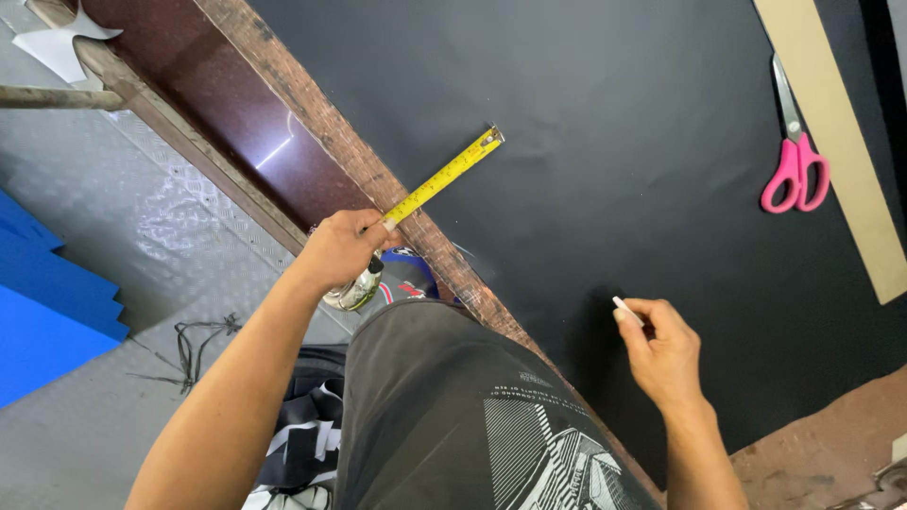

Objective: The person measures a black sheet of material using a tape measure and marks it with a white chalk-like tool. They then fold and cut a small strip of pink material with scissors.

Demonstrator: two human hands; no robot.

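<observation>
My left hand (340, 247) grips a chrome tape measure case (357, 289) at the table's near edge. Its yellow blade (442, 177) runs out over a large black sheet (605, 113), and the hook end lies on the sheet. My right hand (661, 349) pinches a small white piece of chalk (626, 310), with the tip at or just above the black sheet, to the right of the blade.
Pink-handled scissors (795, 151) lie on the sheet at the far right beside a long tan strip (841, 142). The brown wooden table edge (331, 142) runs diagonally. Blue foam sheets (42, 302) rest on the metal floor at the left.
</observation>
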